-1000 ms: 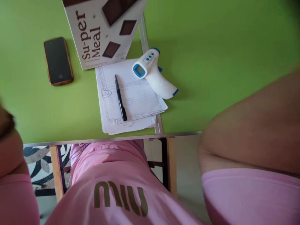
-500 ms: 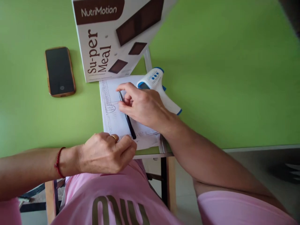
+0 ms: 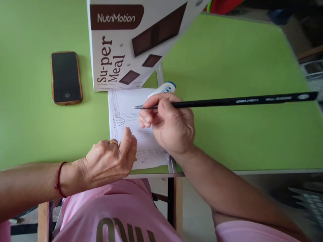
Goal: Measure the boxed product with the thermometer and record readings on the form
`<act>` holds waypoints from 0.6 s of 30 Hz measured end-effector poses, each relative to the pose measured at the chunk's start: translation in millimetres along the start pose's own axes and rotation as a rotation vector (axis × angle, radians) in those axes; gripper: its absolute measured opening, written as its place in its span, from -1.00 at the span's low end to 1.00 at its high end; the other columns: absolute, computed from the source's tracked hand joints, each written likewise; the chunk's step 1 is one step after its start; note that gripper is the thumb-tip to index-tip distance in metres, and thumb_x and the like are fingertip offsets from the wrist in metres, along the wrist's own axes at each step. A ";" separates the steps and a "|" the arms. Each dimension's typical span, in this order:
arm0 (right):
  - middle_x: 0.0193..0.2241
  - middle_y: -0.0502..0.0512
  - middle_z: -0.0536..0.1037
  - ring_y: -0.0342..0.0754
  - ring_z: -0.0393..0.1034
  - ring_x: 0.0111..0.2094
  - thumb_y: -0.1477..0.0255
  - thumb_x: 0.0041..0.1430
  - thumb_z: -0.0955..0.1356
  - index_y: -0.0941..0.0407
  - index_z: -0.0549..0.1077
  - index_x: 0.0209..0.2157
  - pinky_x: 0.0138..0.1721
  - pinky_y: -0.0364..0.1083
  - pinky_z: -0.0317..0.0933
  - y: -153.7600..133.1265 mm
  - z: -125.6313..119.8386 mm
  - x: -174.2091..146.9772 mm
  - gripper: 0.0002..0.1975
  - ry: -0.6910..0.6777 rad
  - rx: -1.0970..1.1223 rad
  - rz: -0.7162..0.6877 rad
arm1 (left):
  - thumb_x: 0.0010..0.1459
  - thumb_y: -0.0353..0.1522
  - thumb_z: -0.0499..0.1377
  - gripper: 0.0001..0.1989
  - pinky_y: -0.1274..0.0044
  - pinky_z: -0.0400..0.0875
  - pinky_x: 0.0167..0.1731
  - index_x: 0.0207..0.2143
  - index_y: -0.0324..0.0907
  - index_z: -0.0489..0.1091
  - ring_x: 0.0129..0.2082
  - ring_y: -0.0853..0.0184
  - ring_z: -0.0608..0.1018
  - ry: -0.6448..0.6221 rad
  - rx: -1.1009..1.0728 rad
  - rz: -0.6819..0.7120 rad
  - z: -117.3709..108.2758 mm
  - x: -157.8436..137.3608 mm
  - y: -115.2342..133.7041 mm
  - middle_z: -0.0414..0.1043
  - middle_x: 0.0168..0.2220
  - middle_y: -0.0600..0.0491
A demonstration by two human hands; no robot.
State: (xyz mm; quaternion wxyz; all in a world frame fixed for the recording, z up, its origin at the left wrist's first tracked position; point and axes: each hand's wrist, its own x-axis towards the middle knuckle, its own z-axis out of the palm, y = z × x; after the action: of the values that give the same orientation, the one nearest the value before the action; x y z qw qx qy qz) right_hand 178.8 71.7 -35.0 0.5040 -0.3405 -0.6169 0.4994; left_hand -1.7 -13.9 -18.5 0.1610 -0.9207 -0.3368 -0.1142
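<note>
My right hand [image 3: 174, 126] is closed round a long black pen [image 3: 222, 102]. The pen's silver tip points left over the printed paper [image 3: 126, 104], and its lettered barrel reaches far out to the right. Whether the tip touches the sheet I cannot tell. At the paper's lower left is my left hand [image 3: 113, 156], wearing a ring and a red bracelet [image 3: 58, 179]. Its fingers are curled together, and the inside of the hand is hidden. A white and blue infrared thermometer [image 3: 164, 88] shows just above my right hand, which covers most of it.
A NutriMotion box [image 3: 113, 60] stands at the paper's far edge. A phone [image 3: 66, 77] in a wooden-looking case lies to the left on the green table [image 3: 239, 134]. The table's near edge [image 3: 264, 172] runs beside my body. Various items sit beyond its right edge.
The pen, which lay over the paper beneath my right hand, is now held up nearly level in that hand. My right hand shifted right; the left shifted slightly left.
</note>
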 end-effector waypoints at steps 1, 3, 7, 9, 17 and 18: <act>-0.58 -0.11 0.26 -0.14 0.22 -0.57 0.02 0.44 0.33 0.00 0.49 -0.25 -0.53 -0.07 0.22 -1.2 1.6 -3.0 -0.65 -0.002 -0.020 0.027 | 0.34 -0.51 0.13 -0.72 0.56 0.31 -0.74 -0.04 -0.46 0.59 -0.65 0.39 0.51 -0.014 0.025 -0.005 0.3 0.3 -0.7 0.62 0.07 -0.42; -0.59 -0.10 0.29 -0.14 0.25 -0.56 0.10 0.43 0.33 0.01 0.54 -0.25 -0.52 -0.07 0.23 -1.3 4.0 -7.7 -0.70 0.008 -0.075 0.049 | 0.32 -0.52 0.13 -0.74 0.55 0.29 -0.76 -0.10 -0.46 0.61 -0.67 0.39 0.49 -0.045 0.053 -0.013 0.4 0.8 -2.0 0.61 0.07 -0.46; -0.59 -0.11 0.35 -0.14 0.27 -0.56 0.29 0.38 0.32 0.03 0.54 -0.17 -0.48 -0.07 0.27 6.9 9.2 -10.7 -0.82 -0.012 -0.092 0.076 | 0.26 -0.53 0.15 -0.77 0.55 0.29 -0.76 -0.16 -0.41 0.62 -0.69 0.37 0.48 -0.099 0.054 -0.017 -0.8 0.7 -2.6 0.60 0.08 -0.46; -0.58 -0.12 0.38 -0.14 0.28 -0.56 0.36 0.35 0.31 0.04 0.49 -0.16 -0.49 -0.08 0.28 12.2 12.5 -10.5 -0.87 -0.028 -0.048 0.073 | 0.23 -0.53 0.18 -0.79 0.55 0.30 -0.75 -0.18 -0.39 0.61 -0.68 0.37 0.48 -0.121 0.054 -0.023 -1.4 1.0 -1.8 0.59 0.10 -0.46; -0.55 -0.11 0.46 -0.17 0.30 -0.57 0.41 0.25 0.39 0.03 0.49 -0.30 -0.51 -0.13 0.28 16.8 15.8 -14.0 -0.98 0.049 -0.284 -0.029 | 0.42 -0.41 0.11 -0.72 0.55 0.29 -0.76 -0.15 -0.40 0.62 -0.70 0.36 0.47 -0.132 0.029 -0.071 -3.4 4.9 -2.1 0.58 0.08 -0.49; -0.53 -0.10 0.49 -0.16 0.32 -0.55 0.40 0.23 0.41 0.03 0.50 -0.32 -0.51 -0.12 0.29 16.7 15.4 -14.2 -0.97 0.061 -0.334 -0.048 | 0.44 -0.40 0.10 -0.69 0.55 0.28 -0.76 -0.14 -0.41 0.62 -0.71 0.36 0.46 -0.127 0.032 -0.070 -3.8 5.3 -2.2 0.58 0.08 -0.50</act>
State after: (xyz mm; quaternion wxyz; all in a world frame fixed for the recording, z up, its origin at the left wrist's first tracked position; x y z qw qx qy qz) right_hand 166.2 58.9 -55.0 0.4708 -0.4197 -0.6837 0.3671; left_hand 0.5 -10.7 -12.8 0.1499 -0.9111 -0.3800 -0.0557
